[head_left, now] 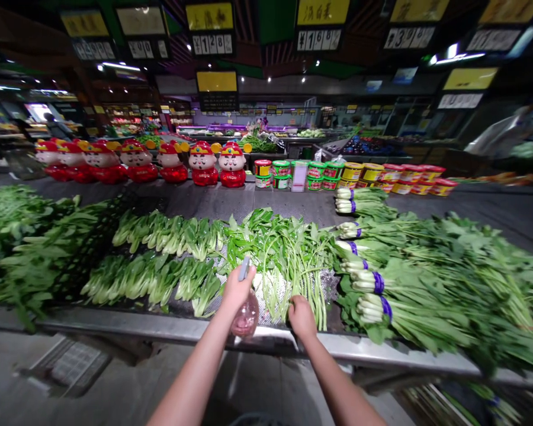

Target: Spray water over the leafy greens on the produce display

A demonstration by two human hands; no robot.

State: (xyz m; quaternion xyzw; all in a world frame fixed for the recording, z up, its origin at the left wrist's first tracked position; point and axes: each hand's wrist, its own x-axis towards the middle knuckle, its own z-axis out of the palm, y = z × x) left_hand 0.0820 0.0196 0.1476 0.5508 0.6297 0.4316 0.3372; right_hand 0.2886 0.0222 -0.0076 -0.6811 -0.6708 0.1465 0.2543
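Bok choy [148,278] and banded greens [408,296] flank left hand [237,290], clasping a spray bottle [247,316], and right hand [302,318], grip unclear.

My left hand [237,291] is hiding the neck of the pink bottle [246,319], and the bottom edge is cutting off my forearms [199,361]. Leafy greens [13,222] are extending past the left edge; upper-right price signs [495,39] are looking too blurred to read.

Supermkt produce dept, hanging ¥ price signs [320,40], leafy veg [288,248] on metal-edged display counter [160,325], stacked tubs [352,171]
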